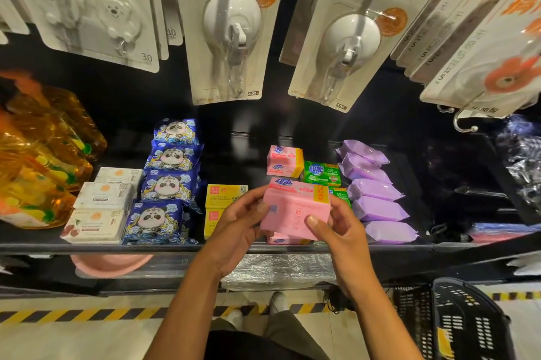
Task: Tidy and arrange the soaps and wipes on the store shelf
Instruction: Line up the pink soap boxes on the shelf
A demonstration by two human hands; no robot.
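Observation:
A pink soap pack (294, 208) is held above the front of the black shelf (87, 248). My left hand (237, 225) grips its left end and my right hand (336, 228) grips its right end, thumbs on top. Under it another pink soap (282, 240) lies at the shelf edge. Further back stand a stack of pink soaps (284, 161) and green soaps (322, 173). Yellow soap boxes (224, 192) lie to the left. Blue panda wipes packs (167, 184) and purple wipes packs (377, 192) run in rows front to back.
White soap boxes (99, 213) and orange transparent bags (38, 160) fill the shelf's left. Carded suction hooks (231, 25) hang overhead. A black shopping basket (456, 321) stands on the floor at right. A pink basin (111, 264) sits on the lower shelf.

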